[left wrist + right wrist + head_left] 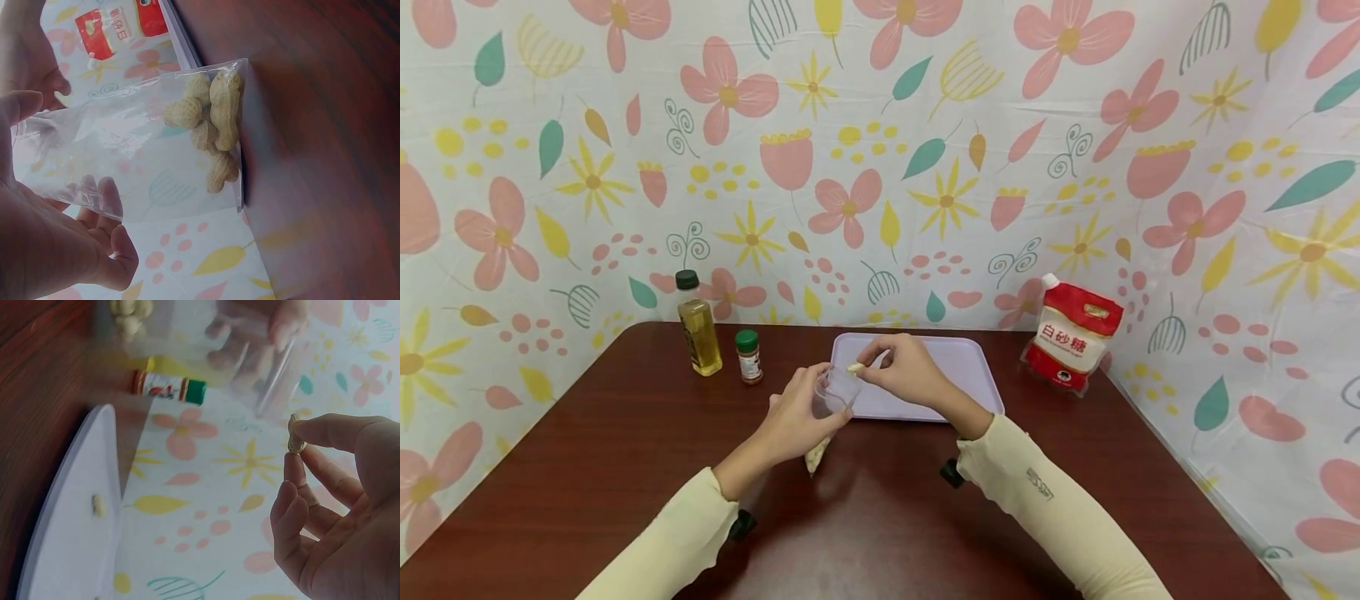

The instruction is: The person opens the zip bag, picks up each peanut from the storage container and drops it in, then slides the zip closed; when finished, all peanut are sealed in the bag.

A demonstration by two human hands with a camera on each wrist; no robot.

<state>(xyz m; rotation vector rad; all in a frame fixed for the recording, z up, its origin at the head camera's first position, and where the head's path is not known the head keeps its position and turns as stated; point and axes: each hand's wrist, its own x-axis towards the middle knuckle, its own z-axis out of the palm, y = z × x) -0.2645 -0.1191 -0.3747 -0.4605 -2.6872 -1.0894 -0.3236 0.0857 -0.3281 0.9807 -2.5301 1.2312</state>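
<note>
Currently right hand (906, 371) pinches one peanut (293, 437) near the mouth of the clear bag (134, 125), which left hand (797, 417) grips with curled fingers (more peanuts (225, 112) lie at its bottom). Loosened pinch might drop it; sagging plastic might snag it.

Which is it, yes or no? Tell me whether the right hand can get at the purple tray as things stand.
Likely yes: the right hand is close to the purple tray, and nothing visible stands between them, though it pinches a peanut.
</note>
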